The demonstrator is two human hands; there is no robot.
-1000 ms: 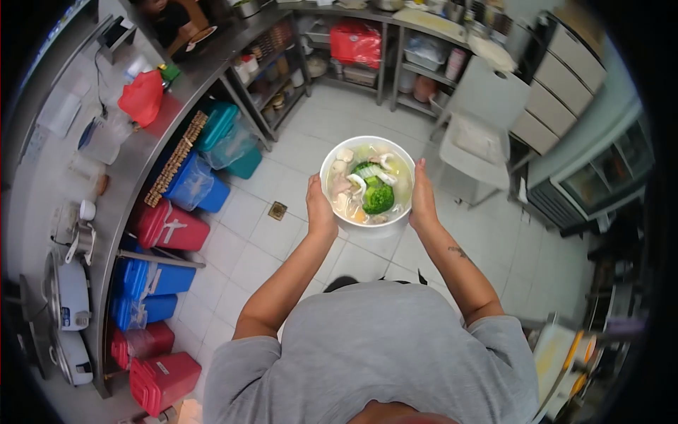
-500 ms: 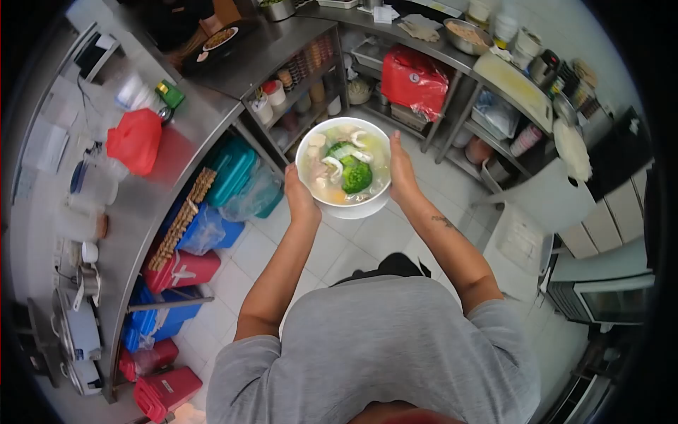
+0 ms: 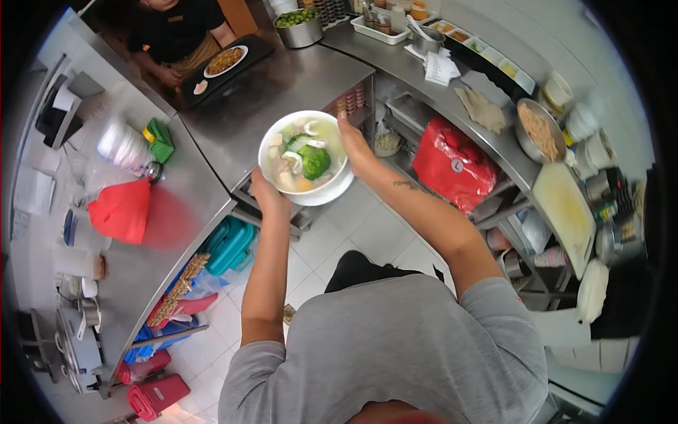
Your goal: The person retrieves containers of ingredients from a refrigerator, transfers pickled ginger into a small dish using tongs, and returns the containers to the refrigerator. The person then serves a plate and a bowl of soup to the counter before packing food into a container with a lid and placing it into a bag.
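Note:
I carry a white bowl [image 3: 295,195] of pale soup between my two hands, over the near edge of a steel counter. Broccoli [image 3: 315,162] and light-coloured pieces float in the broth. Below the bowl sits a white saucer [image 3: 332,197]. My left hand [image 3: 270,193] grips the left side, its fingertips hidden underneath. On the right side, my right hand [image 3: 357,150] holds on with its thumb up by the rim and its other fingers mostly out of sight.
Behind the steel counter [image 3: 282,88] stands a person in a black shirt [image 3: 176,32], near a dark tray [image 3: 247,58] with a plate of food. A pot of green fruit [image 3: 298,32] is beside it. Rightward lie a red bag [image 3: 455,166], metal bowl [image 3: 540,134] and cutting board [image 3: 563,212].
My view has turned right and moved closer to the counter. The bowl, still in both hands, is now over the counter's edge instead of the floor, and more of the person shows.

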